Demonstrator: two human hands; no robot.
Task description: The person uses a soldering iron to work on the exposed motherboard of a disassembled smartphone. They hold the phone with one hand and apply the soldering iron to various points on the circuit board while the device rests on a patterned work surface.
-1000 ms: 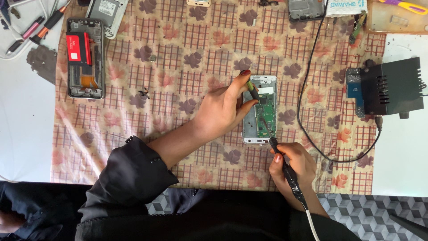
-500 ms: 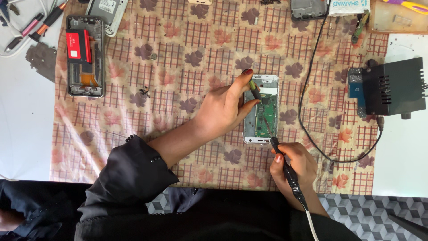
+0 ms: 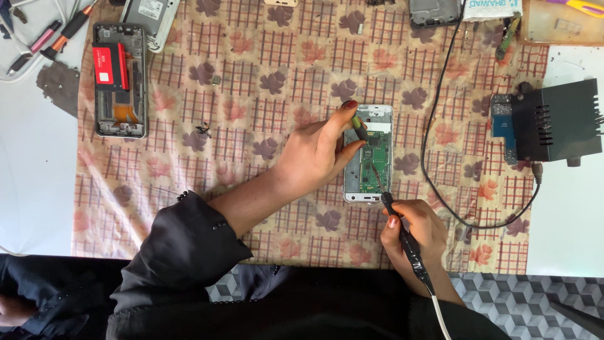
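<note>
An opened white phone (image 3: pixel 380 114) with a green circuit board (image 3: pixel 375 160) lies on the patterned cloth (image 3: pixel 264 75). My left hand (image 3: pixel 314 154) rests on the phone's left side and pinches a small thin tool (image 3: pixel 360 130) over the board. My right hand (image 3: pixel 418 230), just below the phone, grips a black soldering iron (image 3: pixel 406 242) like a pen. Its tip (image 3: pixel 377 182) points up onto the lower part of the board. A pale cord runs from the iron's back end toward me.
A black soldering station (image 3: pixel 553 119) stands at the right, with a black cable (image 3: pixel 434 145) looping across the cloth. Another opened phone with a red battery (image 3: pixel 118 79) lies at the far left. Tools (image 3: pixel 56 34) and phone parts (image 3: pixel 150 19) line the far edge.
</note>
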